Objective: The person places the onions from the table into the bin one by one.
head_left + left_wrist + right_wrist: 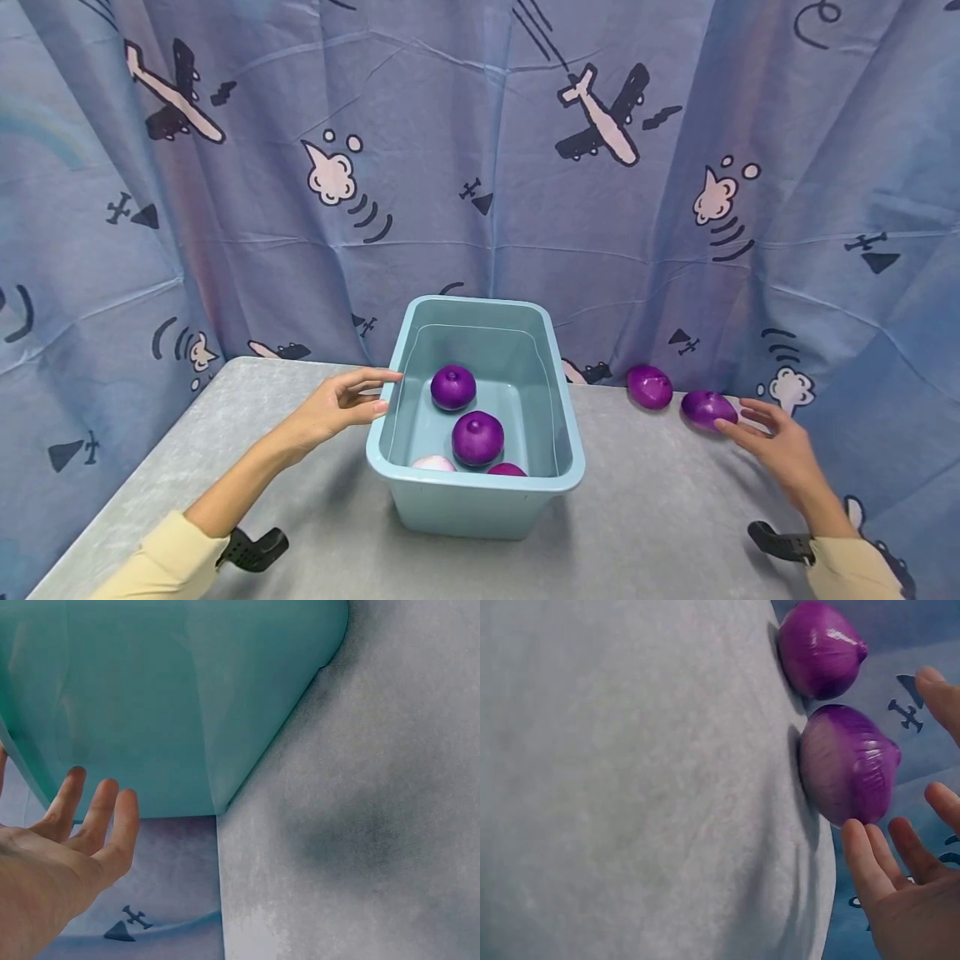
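A light blue plastic bin [480,517] holds two purple onions, one farther back [453,387] and one nearer [477,438]. At its near end a pale round thing [433,462] and a magenta one [507,470] are partly hidden by the front wall. My left hand [337,408] is at the bin's left rim, fingers loosely extended; the left wrist view shows those fingers [97,814] beside the outer wall. On the right, my right hand [776,437] reaches a purple onion [847,763], spread fingers right at its side. Another purple onion [821,651] lies just beyond it.
The bin stands on a grey cloth-covered table [637,517]. Behind the table hangs a blue curtain [420,183] printed with airplanes, and the two loose onions lie close to it along the back edge. Black straps [255,550] sit on both wrists.
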`<control>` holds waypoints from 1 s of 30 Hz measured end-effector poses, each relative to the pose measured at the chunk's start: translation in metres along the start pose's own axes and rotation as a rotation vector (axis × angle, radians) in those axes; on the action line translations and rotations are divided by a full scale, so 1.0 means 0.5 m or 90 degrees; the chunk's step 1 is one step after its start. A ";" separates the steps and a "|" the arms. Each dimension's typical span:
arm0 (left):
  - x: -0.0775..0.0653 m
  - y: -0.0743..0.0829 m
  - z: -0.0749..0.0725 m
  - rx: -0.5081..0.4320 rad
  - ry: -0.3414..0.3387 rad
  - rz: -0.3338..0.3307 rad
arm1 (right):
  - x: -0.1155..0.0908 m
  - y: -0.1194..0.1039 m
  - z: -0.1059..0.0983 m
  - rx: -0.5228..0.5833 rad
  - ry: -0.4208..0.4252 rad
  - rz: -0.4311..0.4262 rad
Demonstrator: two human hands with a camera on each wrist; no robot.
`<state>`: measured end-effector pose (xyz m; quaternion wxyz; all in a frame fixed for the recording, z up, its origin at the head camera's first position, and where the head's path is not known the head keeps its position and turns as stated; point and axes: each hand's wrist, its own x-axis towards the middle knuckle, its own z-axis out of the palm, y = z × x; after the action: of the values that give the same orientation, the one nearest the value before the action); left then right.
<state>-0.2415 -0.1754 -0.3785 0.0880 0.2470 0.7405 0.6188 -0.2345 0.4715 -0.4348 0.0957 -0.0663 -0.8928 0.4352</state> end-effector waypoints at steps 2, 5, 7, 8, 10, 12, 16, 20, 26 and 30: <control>0.001 0.000 0.001 -0.002 -0.001 0.001 | 0.005 0.002 0.001 -0.013 -0.006 0.007; 0.001 0.000 0.002 -0.004 -0.003 0.004 | 0.014 0.006 0.005 -0.016 -0.011 0.014; 0.001 0.000 0.001 -0.004 -0.002 0.005 | 0.022 0.011 0.007 -0.016 -0.014 0.017; 0.001 0.000 0.001 -0.004 -0.002 0.006 | 0.025 0.012 0.008 -0.015 -0.016 0.016; 0.001 0.000 0.001 -0.004 -0.002 0.005 | 0.032 0.017 0.009 -0.016 -0.021 0.014; 0.001 0.001 0.000 -0.003 -0.001 0.004 | 0.037 0.021 0.010 -0.015 -0.027 0.011; 0.002 0.000 0.000 -0.006 -0.002 0.002 | 0.040 0.027 0.011 -0.014 -0.036 0.012; 0.003 0.000 0.000 -0.006 -0.003 0.001 | 0.044 0.033 0.015 -0.017 -0.040 0.012; 0.003 -0.001 -0.002 -0.005 -0.006 0.001 | 0.053 0.042 0.020 -0.033 -0.043 -0.007; 0.001 -0.001 -0.001 -0.003 -0.004 -0.001 | 0.060 0.048 0.024 -0.033 -0.041 -0.019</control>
<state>-0.2423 -0.1758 -0.3786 0.0914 0.2485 0.7388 0.6197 -0.2654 0.4827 -0.4575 0.0716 -0.0411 -0.9074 0.4120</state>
